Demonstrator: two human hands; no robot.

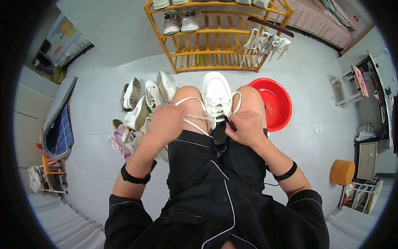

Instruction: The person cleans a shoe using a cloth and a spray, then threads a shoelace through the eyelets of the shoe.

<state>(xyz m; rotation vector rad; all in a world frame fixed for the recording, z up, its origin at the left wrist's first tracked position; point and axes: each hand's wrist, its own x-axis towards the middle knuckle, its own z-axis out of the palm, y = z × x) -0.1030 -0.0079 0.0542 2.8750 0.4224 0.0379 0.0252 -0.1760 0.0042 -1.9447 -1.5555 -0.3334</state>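
A white lace-up sneaker (215, 90) lies between the knees, its toe pointing away from me and its dark opening towards my body. My left hand (167, 123) is over the left thigh, beside loops of white shoelace (199, 126); it is slightly blurred, and whether its fingers grip the lace cannot be told. My right hand (246, 127) is at the right side of the shoe's opening, its thumb and fingers closed on the dark collar or tongue edge. One lace end stretches left from the eyelets, and another loop rests by the right knee.
Several worn sneakers (136, 109) are on the floor at left. A red plastic basin (281, 102) stands beside the right knee. Ahead is a wooden shoe rack (214, 67) holding shoes, with white laces (264, 43) on a hanger (270, 26). An orange round stool (342, 172) stands at right.
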